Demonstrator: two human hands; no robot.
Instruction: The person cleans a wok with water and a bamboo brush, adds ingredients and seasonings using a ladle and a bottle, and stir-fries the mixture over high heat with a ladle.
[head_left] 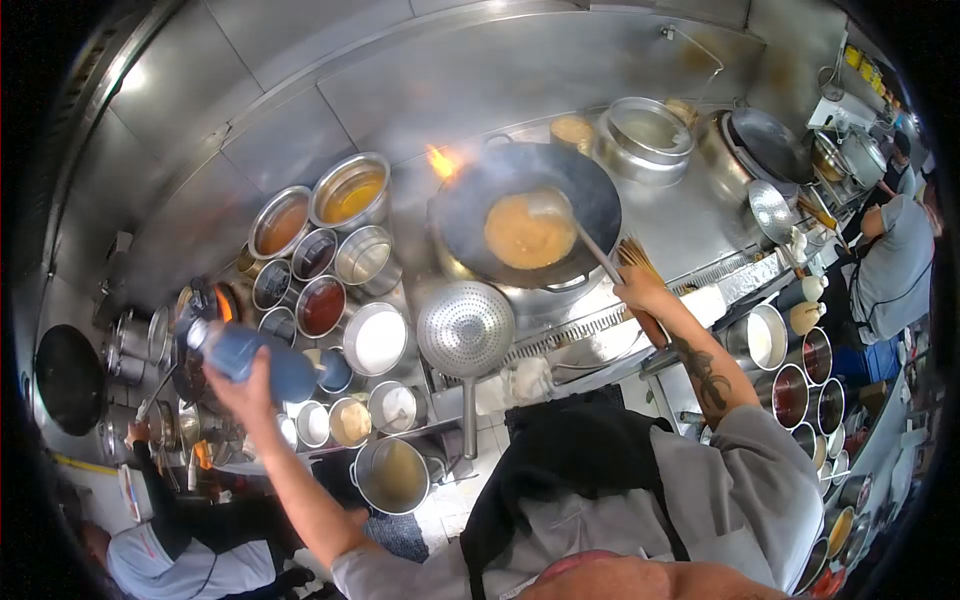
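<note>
My left hand [243, 388] is closed round a dark blue bottle [255, 360], tilted nearly on its side above the metal containers at the left. My right hand [642, 289] grips the handle of a ladle [594, 246]. The ladle's bowl rests in a bubbling, light brown liquid [522, 238] in the bottom of a black wok [592, 190]. Flame [444, 162] shows at the wok's far left rim, and steam drifts over it. Between the wok and my body lies a perforated metal strainer [465, 328], its handle toward me.
Left of the wok stand several metal containers, including one of yellow liquid [352, 200], one of red sauce [321, 307] and one of white powder [378, 340]. A large pot [645, 140] stands right of it. Co-workers [893, 265] are at both sides. A bucket [391, 476] sits below the counter.
</note>
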